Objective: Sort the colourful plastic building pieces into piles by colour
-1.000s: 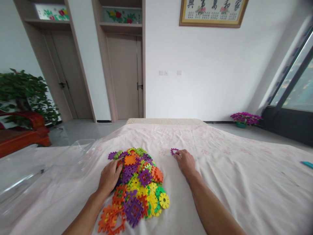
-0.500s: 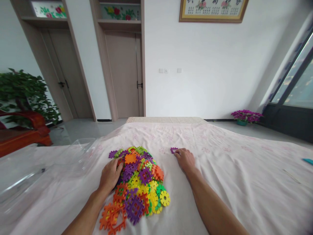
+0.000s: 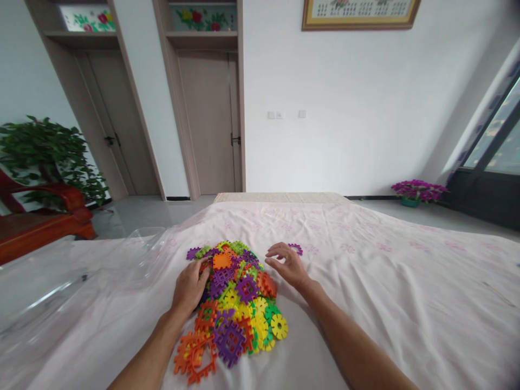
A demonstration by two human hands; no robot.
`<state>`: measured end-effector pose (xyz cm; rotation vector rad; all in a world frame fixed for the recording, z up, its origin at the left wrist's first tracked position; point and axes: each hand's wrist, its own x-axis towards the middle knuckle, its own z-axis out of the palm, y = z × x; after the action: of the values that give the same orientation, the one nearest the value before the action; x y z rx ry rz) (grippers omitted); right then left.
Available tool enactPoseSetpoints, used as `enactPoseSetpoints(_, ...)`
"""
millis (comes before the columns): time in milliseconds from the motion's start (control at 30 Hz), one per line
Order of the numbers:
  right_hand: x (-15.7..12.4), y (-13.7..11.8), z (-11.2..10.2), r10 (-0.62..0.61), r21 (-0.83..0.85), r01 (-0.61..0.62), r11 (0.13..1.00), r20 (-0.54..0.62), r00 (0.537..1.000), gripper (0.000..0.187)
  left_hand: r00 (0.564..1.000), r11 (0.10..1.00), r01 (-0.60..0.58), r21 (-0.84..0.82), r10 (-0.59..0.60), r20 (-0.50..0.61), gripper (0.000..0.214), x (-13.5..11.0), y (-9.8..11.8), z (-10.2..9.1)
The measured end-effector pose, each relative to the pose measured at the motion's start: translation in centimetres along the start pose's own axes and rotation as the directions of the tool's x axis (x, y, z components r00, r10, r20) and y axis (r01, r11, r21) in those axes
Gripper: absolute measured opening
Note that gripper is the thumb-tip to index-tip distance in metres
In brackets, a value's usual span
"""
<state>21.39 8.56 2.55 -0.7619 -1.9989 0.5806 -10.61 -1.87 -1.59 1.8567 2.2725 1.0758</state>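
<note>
A heap of colourful plastic interlocking pieces (image 3: pixel 231 281) lies on the cloth in front of me, with orange and purple toothed squares and yellow and green notched discs. My left hand (image 3: pixel 189 286) rests against the heap's left side, thumb apart from the fingers; the fingertips are partly hidden among the pieces, and nothing is visibly held. Just right of the heap, my right hand (image 3: pixel 286 265) hovers with fingers spread and holds nothing. Behind its wrist a single purple square frame piece (image 3: pixel 299 247) lies flat on the cloth, apart from the heap.
Pale flowered cloth (image 3: pixel 377 303) with wrinkles covers the wide surface. Clear plastic packaging (image 3: pixel 134 260) lies on the left. Beyond the edge stand a red wooden chair (image 3: pixel 73 203), a leafy plant (image 3: pixel 49 157) and a pot of magenta flowers (image 3: pixel 418 189).
My right hand has let go of the purple frame piece on the cloth and moved left towards the heap, fingers opening. The left hand stays at the heap. The view has shifted slightly.
</note>
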Motion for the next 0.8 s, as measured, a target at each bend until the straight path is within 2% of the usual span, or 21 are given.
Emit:
enactPoseSetpoints(133,0.0,-3.3,1.5,-0.101,0.137,0.077,0.988,0.175,0.979,0.032,1.0,0.999,0.016,-0.029,-0.016,-0.016,0.044,0.0,0.1,-0.1)
enactPoseSetpoints(233,-0.4,-4.4,2.1,-0.12,0.113,0.092,0.989,0.272,0.955,0.044,1.0,0.999,0.009,-0.047,-0.01,-0.01,0.045,-0.1,0.2,-0.1)
enactPoseSetpoints(333,-0.7,-4.7,2.4,-0.093,0.07,0.076,0.995,0.293,0.951,0.042,1.0,0.997,0.02,-0.073,-0.02,-0.011,0.045,0.0,0.2,-0.1)
enactPoseSetpoints(400,-0.7,-4.7,2.6,-0.072,0.095,0.047,0.994,0.269,0.96,0.035,0.999,0.994,0.035,-0.105,-0.038,-0.025,0.045,0.1,0.0,-0.1)
enactPoseSetpoints(500,-0.6,-4.7,2.8,0.0,0.231,-0.058,0.971,0.242,0.97,0.027,0.993,0.979,0.071,-0.191,-0.087,-0.079,0.046,0.3,-0.4,-0.1)
enactPoseSetpoints(600,-0.1,-4.4,2.6,0.126,0.418,-0.221,0.881,0.243,0.962,0.03,0.983,0.961,0.102,-0.258,-0.137,-0.123,0.049,0.4,-0.7,-0.1)
enactPoseSetpoints(667,0.5,-3.6,2.1,0.221,0.512,-0.297,0.806,0.205,0.953,0.035,0.98,0.956,0.111,-0.271,-0.151,-0.13,0.049,0.4,-0.7,-0.1)
enactPoseSetpoints(733,1.0,-2.2,1.2,0.326,0.534,-0.311,0.787,0.069,0.943,0.038,0.979,0.955,0.118,-0.274,-0.159,-0.13,0.047,0.4,-0.9,-0.2)
enactPoseSetpoints(800,1.2,-0.4,0.0,0.411,0.416,-0.323,0.85,-0.141,0.901,0.038,0.973,0.948,0.143,-0.284,-0.187,-0.136,0.045,0.6,-1.1,-0.2)
